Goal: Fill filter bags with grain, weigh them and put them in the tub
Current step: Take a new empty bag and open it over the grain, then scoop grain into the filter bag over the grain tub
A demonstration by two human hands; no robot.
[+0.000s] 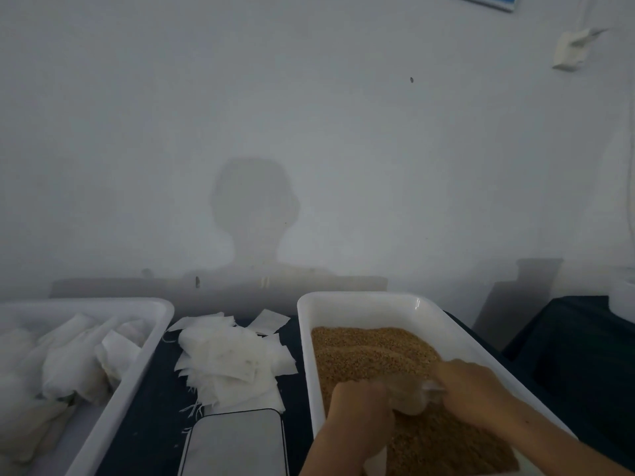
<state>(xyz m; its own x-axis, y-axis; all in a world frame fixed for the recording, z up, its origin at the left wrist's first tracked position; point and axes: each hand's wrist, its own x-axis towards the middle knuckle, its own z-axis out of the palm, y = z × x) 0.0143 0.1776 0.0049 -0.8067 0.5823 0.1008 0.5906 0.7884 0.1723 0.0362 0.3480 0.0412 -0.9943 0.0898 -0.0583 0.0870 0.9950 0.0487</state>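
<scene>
A dark desk [147, 407] is set against a pale wall. Directly on it are laid a white tub of filled bags [113, 403] at left, a loose heap of empty filter bags [233, 359], a scale [235, 444] and a white tray of grain [360, 304] at right.

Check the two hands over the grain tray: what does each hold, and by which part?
The right hand grips a clear scoop by its handle end. The left hand is curled at the scoop's mouth; what it holds is too blurred to tell.

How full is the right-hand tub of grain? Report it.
Partly full: grain covers the floor of the right-hand tub, heaped toward the hands, with bare white wall above it at the far end.
</scene>
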